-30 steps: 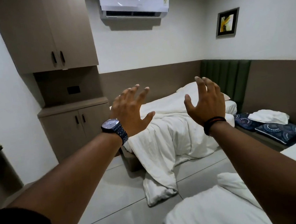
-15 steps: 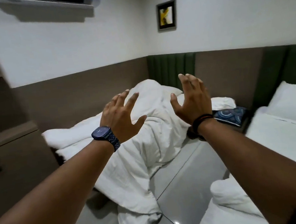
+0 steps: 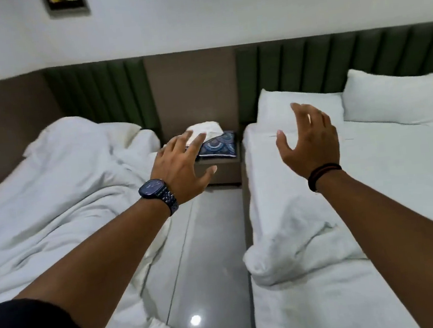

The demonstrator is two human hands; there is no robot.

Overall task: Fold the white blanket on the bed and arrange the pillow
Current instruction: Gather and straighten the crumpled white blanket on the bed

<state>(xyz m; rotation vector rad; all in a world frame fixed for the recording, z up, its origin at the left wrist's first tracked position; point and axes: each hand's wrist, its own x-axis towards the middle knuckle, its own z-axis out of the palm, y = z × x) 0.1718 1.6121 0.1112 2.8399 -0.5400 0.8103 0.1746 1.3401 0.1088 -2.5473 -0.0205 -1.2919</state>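
Both hands, left hand and right hand, hover empty with fingers spread above the aisle.

A hotel-style bedroom — twin beds against padded green headboards, white pillows.

We have one head-worn view, looking forward and down the floor aisle between two beds toward the green headboard; wall frames are cropped, edges seemingly softened by the wide lens.
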